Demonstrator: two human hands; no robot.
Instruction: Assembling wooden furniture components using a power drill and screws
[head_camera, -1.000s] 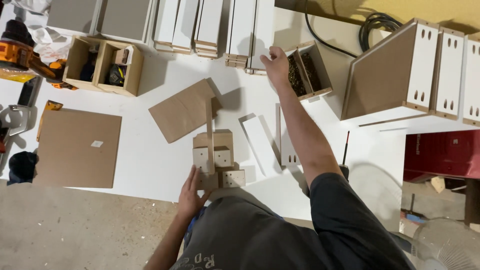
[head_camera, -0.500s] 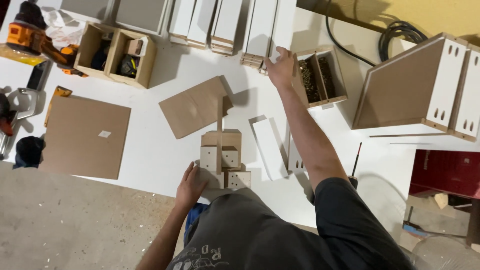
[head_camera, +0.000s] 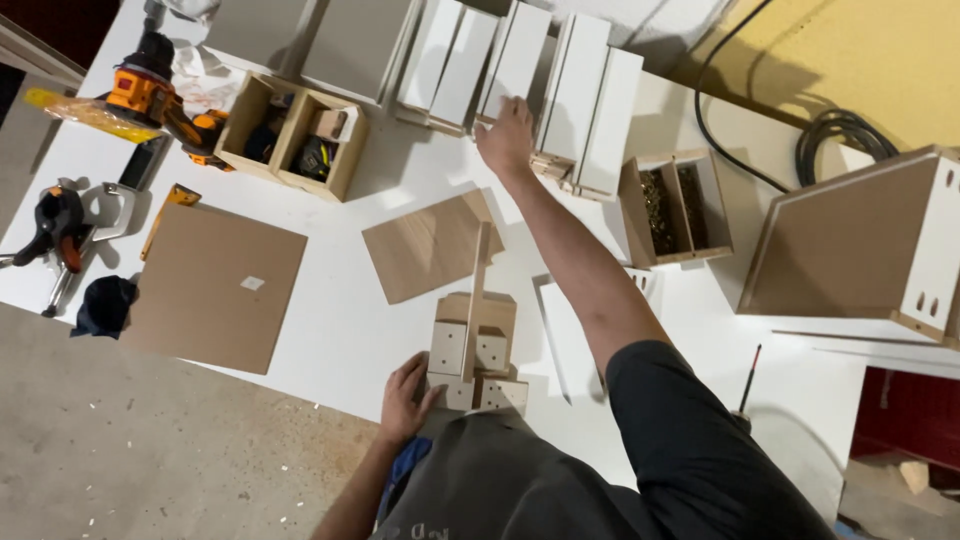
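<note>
A: Head view, looking straight down. The right hand (head_camera: 507, 138) is stretched far across the white counter (head_camera: 340, 320), right up at the row of white panels (head_camera: 520, 65) standing on edge along the far side.

B: Got a grip on one?

A: The fingers are spread and loose, resting against the lower end of one panel. They touch it; I can't tell that they're clamped round it.

B: And the other hand?

A: The left hand (head_camera: 404, 400) is at the near edge, fingers curled lightly on the side of a small wooden block assembly (head_camera: 474, 350), pale pieces with drilled holes and a thin upright strip rising from the middle. It sits just in front of the person's body.

B: What's around it?

A: A brown board (head_camera: 432, 245) lies flat just beyond the assembly, and a larger brown square board (head_camera: 218, 285) sits off to the left. Beside the reaching arm there's a wooden tray (head_camera: 675, 208) split in two compartments, filled with small dark hardware. Far left: an orange drill (head_camera: 150, 90), a clamp (head_camera: 60, 235), and a wooden box (head_camera: 295, 135) of odds and ends. A big open cabinet box (head_camera: 860, 245) stands at the right.
</note>
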